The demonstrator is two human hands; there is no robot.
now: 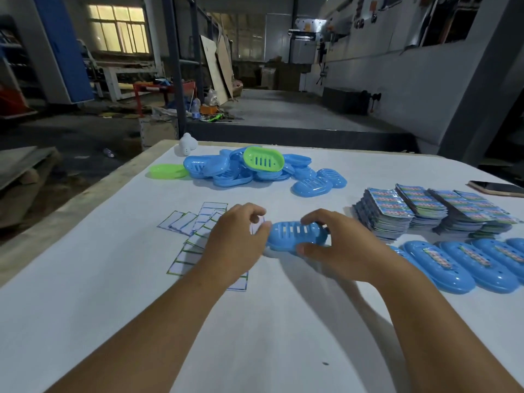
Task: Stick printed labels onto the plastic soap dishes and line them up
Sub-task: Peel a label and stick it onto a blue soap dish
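**Label meets dish at mid-desk**

At the far left of the white desk (85,279), label backings (181,222) lie scattered, white with green-blue borders. Just right of them the left hand (235,239) pinches what looks like a small clear-edged label (257,226) between thumb and curled fingers (255,212), right at the end of the blue soap dish (296,236). The dish lies at mid-desk: an oval of glossy blue plastic, with a row of drain slots across its middle. The right hand (337,245) grasps it, fingers over the far rim, thumb on the near one.

To do this step well, I would keep the dish pinned flat, centre the label along the slotted strip, lay one edge first and smooth it across so it sits straight, like those on the labelled dishes (453,265) lined up at the right. Behind them stand stacks of printed labels (411,211); the unlabelled heap (255,168) waits at the far side.
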